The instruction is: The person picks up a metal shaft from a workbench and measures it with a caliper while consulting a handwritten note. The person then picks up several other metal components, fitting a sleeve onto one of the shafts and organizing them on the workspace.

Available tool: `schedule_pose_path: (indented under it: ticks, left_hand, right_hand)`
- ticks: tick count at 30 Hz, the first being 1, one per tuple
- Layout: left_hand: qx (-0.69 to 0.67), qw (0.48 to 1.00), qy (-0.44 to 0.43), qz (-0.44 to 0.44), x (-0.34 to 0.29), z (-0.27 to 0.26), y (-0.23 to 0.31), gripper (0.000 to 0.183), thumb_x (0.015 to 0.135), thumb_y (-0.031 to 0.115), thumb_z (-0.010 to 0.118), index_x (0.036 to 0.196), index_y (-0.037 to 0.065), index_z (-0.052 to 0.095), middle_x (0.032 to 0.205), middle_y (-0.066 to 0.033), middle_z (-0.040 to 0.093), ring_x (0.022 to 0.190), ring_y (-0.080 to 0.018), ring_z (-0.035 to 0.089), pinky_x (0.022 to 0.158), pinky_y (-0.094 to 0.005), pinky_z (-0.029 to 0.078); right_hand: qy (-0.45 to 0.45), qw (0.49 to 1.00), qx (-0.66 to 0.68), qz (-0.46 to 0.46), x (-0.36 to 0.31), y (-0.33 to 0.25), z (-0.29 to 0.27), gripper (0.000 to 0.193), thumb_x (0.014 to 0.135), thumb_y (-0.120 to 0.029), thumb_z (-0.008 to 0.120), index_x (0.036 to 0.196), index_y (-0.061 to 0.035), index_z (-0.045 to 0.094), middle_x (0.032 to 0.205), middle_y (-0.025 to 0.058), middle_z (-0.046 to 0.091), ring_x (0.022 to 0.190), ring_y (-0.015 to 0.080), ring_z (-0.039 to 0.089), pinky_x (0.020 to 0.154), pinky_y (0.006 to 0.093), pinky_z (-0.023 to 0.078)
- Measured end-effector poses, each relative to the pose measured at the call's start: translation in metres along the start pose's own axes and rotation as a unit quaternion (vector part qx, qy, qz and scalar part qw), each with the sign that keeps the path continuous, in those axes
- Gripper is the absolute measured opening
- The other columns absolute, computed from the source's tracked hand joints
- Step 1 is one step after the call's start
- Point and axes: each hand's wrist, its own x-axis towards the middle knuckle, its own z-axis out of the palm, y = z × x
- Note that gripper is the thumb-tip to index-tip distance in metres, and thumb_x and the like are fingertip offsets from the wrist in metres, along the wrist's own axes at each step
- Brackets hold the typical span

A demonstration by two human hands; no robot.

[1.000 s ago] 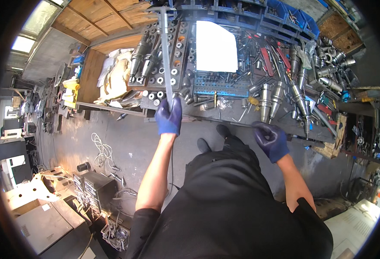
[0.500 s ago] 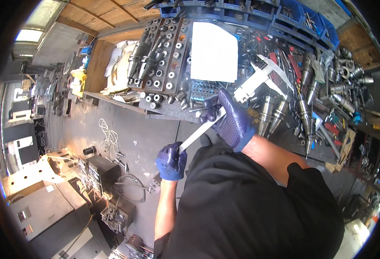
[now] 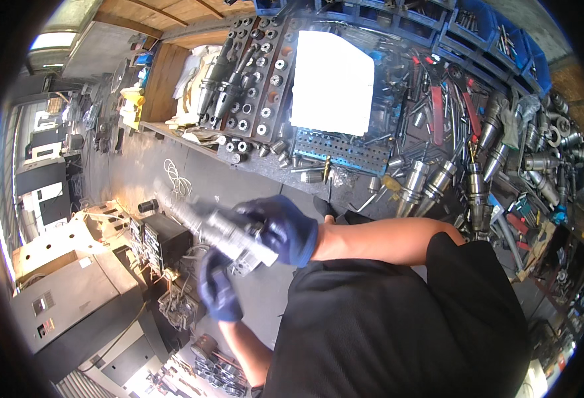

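Observation:
A large metal caliper (image 3: 229, 233), smeared by motion, is held in front of me over the floor, left of the bench's front edge. My right hand (image 3: 284, 232), in a dark blue coated glove, is closed on it from the right. My left hand (image 3: 219, 288), gloved the same way, curls against its lower side, with some fingers hidden behind the tool. Blur hides the fine parts of the caliper, and its far left end fades into the background.
On the bench lie a white paper sheet (image 3: 332, 83), a blue perforated rack (image 3: 345, 152), a collet tray (image 3: 265, 86) and several tool holders (image 3: 414, 186). Blue bins (image 3: 484, 40) line the back. A grey machine cabinet (image 3: 86, 298) and a coiled cord (image 3: 176, 178) are at the left.
The caliper has swung from over the bench to the left and turned. My right hand has moved left and down with it; my left hand has shifted left and lower.

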Motion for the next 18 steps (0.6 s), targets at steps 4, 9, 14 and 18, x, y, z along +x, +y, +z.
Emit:
schedule_pose_path:
  ticks: [4,9,14,18]
  left_hand:
    - [-0.032,0.979,0.177,-0.091,-0.016,-0.04,0.044,0.038,0.099,0.027,0.055,0.12,-0.003,0.065,0.103,-0.0147,0.069,0.083,-0.0239,0.066,0.073,-0.0341,0.054]
    - [-0.219,0.97,0.098,-0.047,-0.043,-0.063,0.087,0.073,0.097,0.065,0.044,0.111,-0.003,0.066,0.089,-0.0219,0.069,0.067,-0.0341,0.065,0.059,-0.0414,0.055]
    - [-0.154,0.892,0.333,-0.262,-0.058,-0.051,0.098,0.035,0.103,0.028,0.05,0.109,-0.003,0.063,0.093,-0.0173,0.069,0.061,-0.0164,0.06,0.053,-0.0268,0.046]
    - [-0.07,0.897,0.34,-0.275,-0.08,-0.055,0.084,0.04,0.102,0.031,0.051,0.119,-0.004,0.06,0.107,-0.0176,0.069,0.06,-0.0215,0.06,0.053,-0.0298,0.046]
  right_hand:
    - [-0.084,0.993,-0.01,0.081,-0.007,-0.006,0.016,0.026,0.084,-0.021,0.076,0.106,-0.0073,0.07,0.088,0.0156,0.072,0.077,0.0371,0.069,0.068,0.0408,0.055]
    - [-0.196,0.963,-0.087,0.166,-0.023,-0.007,0.022,0.033,0.083,-0.026,0.075,0.113,-0.0113,0.071,0.092,0.0171,0.073,0.083,0.0384,0.07,0.073,0.0429,0.056]
    - [-0.426,0.87,-0.171,0.178,-0.03,0.002,0.032,0.052,0.083,-0.027,0.071,0.132,-0.0171,0.06,0.094,0.0154,0.071,0.081,0.0364,0.07,0.07,0.0435,0.055]
    - [-0.437,0.855,-0.183,0.211,-0.029,-0.015,0.028,0.073,0.09,-0.048,0.067,0.15,-0.0144,0.044,0.107,0.0229,0.07,0.091,0.0393,0.07,0.085,0.045,0.054]
